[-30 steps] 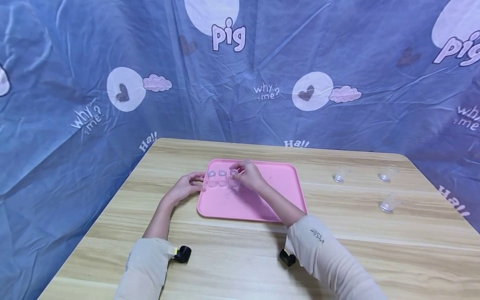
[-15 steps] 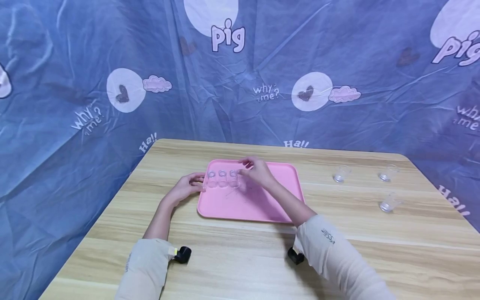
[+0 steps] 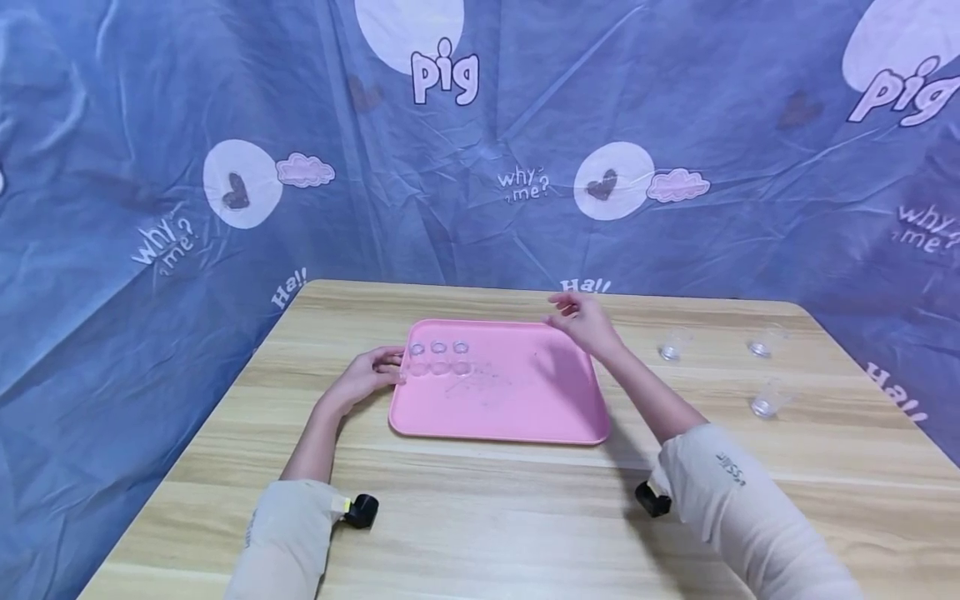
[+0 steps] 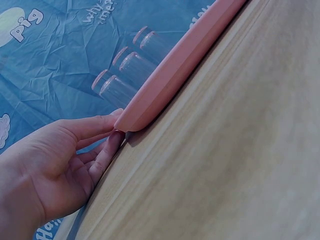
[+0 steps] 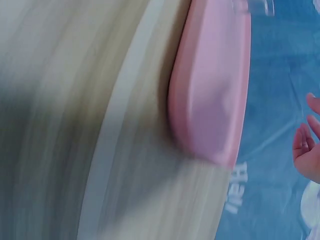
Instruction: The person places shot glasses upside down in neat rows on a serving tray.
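Wooden worktop [image 3: 487, 508] first: left hand [image 3: 365, 377], fingers relaxed, touches the pink tray [image 3: 525, 408] edge beside three clear cups [image 3: 438, 357]. Right hand [image 3: 583, 319] hovers loosely spread, empty, near a loose cup [image 3: 672, 344]: probably light, slick, brittle; best pinched round its wall.

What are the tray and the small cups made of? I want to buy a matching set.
The pink tray looks like matte moulded plastic: even colour, rounded rim, soft sheen. The three cups on the tray are clear and colourless, glass or hard plastic; the look leaves that open. The table shows a light wood-grain surface, possibly laminate.
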Tool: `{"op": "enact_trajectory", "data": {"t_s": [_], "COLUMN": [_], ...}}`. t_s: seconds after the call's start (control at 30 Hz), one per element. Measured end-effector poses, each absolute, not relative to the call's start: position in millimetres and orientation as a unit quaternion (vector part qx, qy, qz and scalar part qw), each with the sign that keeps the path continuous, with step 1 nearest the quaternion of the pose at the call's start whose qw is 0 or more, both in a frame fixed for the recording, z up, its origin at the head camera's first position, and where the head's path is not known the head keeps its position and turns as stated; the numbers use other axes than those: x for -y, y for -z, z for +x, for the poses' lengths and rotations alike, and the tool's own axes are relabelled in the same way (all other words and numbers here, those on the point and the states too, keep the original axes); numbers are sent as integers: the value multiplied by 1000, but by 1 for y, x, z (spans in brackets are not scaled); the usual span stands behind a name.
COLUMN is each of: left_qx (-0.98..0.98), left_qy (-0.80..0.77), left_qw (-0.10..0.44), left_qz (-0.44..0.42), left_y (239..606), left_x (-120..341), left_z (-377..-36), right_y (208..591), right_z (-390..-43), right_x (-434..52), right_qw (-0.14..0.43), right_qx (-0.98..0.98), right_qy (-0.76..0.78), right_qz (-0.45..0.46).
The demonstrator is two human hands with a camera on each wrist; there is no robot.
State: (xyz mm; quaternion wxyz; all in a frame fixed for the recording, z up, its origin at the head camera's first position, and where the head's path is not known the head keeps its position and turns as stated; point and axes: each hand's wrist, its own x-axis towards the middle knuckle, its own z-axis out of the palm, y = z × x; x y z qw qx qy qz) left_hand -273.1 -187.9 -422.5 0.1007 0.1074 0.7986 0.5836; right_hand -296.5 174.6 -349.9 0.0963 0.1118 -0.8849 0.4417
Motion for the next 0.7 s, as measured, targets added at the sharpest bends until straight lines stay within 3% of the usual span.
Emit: {"op": "enact_trajectory", "data": {"t_s": [0.7], "left_qx": [-806], "left_qy": [-575], "left_qw": [98], "left_qz": [106], "left_y": [422], "left_x": [186], "left_z": [-272], "right_y": [347], "right_z": [-266], "right_x": [-315], "right_qw": [178], "right_qx": [901], "right_qy": [-394], "right_qz": [-23]}}
